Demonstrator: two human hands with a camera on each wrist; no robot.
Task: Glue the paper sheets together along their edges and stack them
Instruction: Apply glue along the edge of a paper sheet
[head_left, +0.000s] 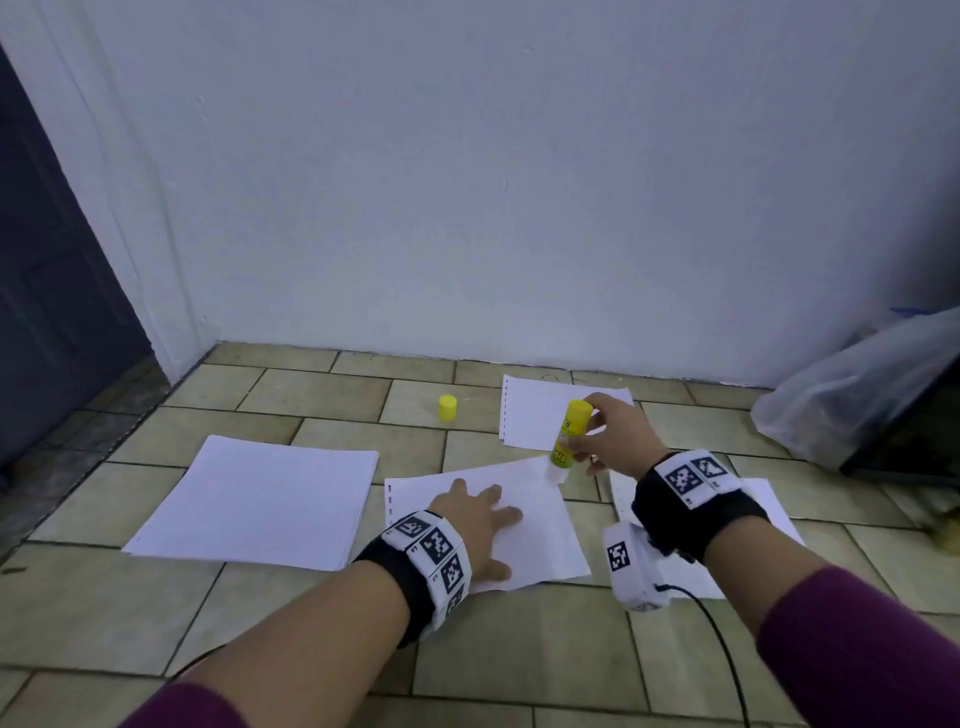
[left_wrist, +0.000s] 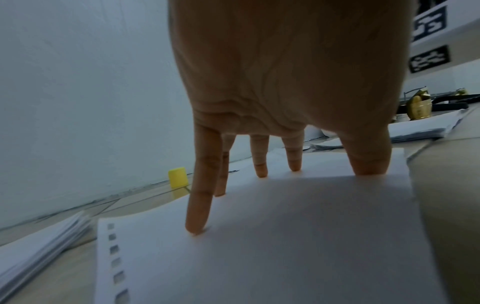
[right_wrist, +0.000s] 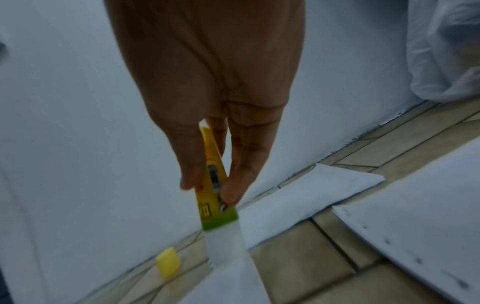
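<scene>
A white sheet (head_left: 540, 530) with punched holes along its left edge lies on the tiled floor in front of me. My left hand (head_left: 480, 514) presses it flat with spread, straight fingers (left_wrist: 198, 216). My right hand (head_left: 605, 434) pinches a yellow glue stick (head_left: 571, 434), held upright with its white tip down on the sheet's far right corner; the right wrist view shows thumb and fingers (right_wrist: 233, 185) around the glue stick (right_wrist: 213, 185). The stick's yellow cap (head_left: 447, 407) stands apart on the floor near the wall.
A thick stack of white paper (head_left: 260, 504) lies to the left. Another holed sheet (head_left: 540, 415) lies by the wall behind the glue stick, and more sheets (head_left: 763, 514) lie under my right wrist. A plastic bag (head_left: 852, 389) sits at the right. The wall stands close ahead.
</scene>
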